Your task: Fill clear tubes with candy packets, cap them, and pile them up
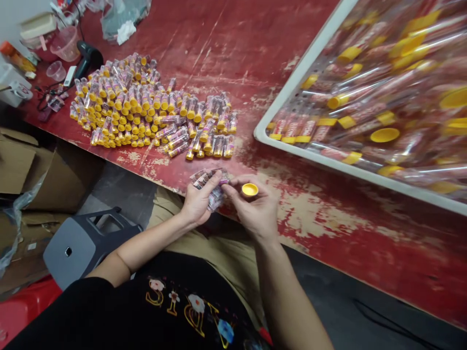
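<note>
My left hand (195, 204) is closed around a small stack of clear, printed plastic sleeves (216, 198), with the thumb lying across the top. A round yellow cap (250, 189) sits in the curled fingers of my right hand (260, 211), its hollow side facing up. Whether a tube hangs below the cap is hidden by the hand. The right thumb and forefinger meet at the near edge of the sleeves. Both hands are just over the table's front edge. Beyond them lies a large pile of small clear tubes with yellow caps (134, 107).
A white-rimmed tray (280, 107) full of larger yellow-capped clear tubes stands at the right on the worn red table (233, 43). A dark hair dryer (87, 58) and plastic tubs are at the far left. A grey stool (78, 248) and cardboard boxes (69, 170) stand below.
</note>
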The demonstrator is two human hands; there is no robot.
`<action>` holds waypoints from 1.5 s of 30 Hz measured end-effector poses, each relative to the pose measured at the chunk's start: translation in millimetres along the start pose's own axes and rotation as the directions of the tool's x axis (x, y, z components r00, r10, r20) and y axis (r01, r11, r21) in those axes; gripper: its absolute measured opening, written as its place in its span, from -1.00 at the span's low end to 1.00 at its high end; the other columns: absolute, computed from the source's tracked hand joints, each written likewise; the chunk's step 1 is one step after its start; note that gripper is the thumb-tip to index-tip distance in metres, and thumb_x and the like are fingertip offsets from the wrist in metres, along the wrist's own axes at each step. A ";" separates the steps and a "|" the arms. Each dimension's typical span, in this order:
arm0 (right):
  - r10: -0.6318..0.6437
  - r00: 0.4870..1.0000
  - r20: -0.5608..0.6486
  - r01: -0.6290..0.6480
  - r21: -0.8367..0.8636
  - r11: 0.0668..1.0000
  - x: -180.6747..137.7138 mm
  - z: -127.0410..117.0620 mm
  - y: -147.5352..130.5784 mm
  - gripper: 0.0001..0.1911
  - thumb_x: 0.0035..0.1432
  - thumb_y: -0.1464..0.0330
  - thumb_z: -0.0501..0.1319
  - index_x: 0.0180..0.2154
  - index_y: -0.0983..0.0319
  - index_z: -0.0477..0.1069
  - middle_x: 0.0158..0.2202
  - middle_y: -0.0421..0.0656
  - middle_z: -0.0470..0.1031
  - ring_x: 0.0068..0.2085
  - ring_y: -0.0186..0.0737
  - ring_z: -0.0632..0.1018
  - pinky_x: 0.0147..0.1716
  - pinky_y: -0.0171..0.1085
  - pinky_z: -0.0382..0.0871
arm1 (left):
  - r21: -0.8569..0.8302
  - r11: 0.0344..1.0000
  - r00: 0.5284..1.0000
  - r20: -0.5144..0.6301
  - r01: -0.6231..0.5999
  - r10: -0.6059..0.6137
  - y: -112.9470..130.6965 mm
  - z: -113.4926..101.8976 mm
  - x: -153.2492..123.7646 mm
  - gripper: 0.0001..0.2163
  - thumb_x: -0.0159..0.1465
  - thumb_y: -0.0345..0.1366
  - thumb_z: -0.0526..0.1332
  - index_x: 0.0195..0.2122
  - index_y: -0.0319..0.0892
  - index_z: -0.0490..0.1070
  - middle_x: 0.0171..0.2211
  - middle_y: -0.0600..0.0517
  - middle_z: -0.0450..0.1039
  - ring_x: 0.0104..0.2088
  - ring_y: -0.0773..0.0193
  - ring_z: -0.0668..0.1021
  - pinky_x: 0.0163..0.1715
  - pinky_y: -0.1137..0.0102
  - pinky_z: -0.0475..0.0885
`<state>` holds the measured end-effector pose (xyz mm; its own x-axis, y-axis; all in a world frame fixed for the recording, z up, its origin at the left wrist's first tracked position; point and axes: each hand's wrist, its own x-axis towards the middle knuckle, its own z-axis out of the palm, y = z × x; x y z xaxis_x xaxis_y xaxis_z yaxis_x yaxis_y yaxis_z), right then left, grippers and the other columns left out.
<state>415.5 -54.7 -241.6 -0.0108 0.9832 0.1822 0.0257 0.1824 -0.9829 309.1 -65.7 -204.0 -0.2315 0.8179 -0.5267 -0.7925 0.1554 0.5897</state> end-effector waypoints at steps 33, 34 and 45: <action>-0.215 0.916 -0.340 0.227 -0.004 0.974 -35.4 -19.7 -22.5 -0.64 0.32 0.20 0.35 0.11 0.04 0.49 -0.11 -0.10 0.54 -0.22 -0.18 0.62 -0.27 -0.18 0.59 | 0.152 0.966 0.977 -0.029 0.211 -0.209 6.2 9.2 -22.8 -0.47 0.01 0.05 0.60 -0.46 -0.18 0.31 -0.61 0.19 0.34 -0.67 0.51 0.36 -0.66 0.55 0.23; -0.271 0.898 -0.345 0.261 -0.077 0.962 -38.9 -22.0 -20.0 -0.65 0.29 0.23 0.37 0.09 0.05 0.51 -0.11 -0.09 0.56 -0.19 -0.14 0.64 -0.24 -0.14 0.61 | 0.162 0.962 0.975 -0.025 0.220 -0.219 6.6 8.7 -22.7 -0.47 0.02 0.05 0.59 -0.45 -0.18 0.31 -0.61 0.18 0.34 -0.67 0.51 0.36 -0.65 0.55 0.23; -0.330 0.879 -0.345 0.303 -0.132 0.944 -58.4 -43.1 -13.2 -0.69 0.15 0.42 0.48 -0.04 0.17 0.64 -0.15 -0.12 0.68 -0.19 -0.12 0.70 -0.17 -0.11 0.66 | 0.104 0.970 0.974 -0.077 0.219 -0.211 8.5 12.5 -25.2 -0.56 0.08 -0.11 0.60 -0.45 -0.20 0.34 -0.59 0.18 0.36 -0.65 0.51 0.36 -0.65 0.56 0.24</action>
<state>458.9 -114.3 -238.1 0.3264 0.8057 0.4943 0.1525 0.4712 -0.8688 315.2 -78.1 -178.0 -0.1017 0.7212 -0.6852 -0.7610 0.3872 0.5205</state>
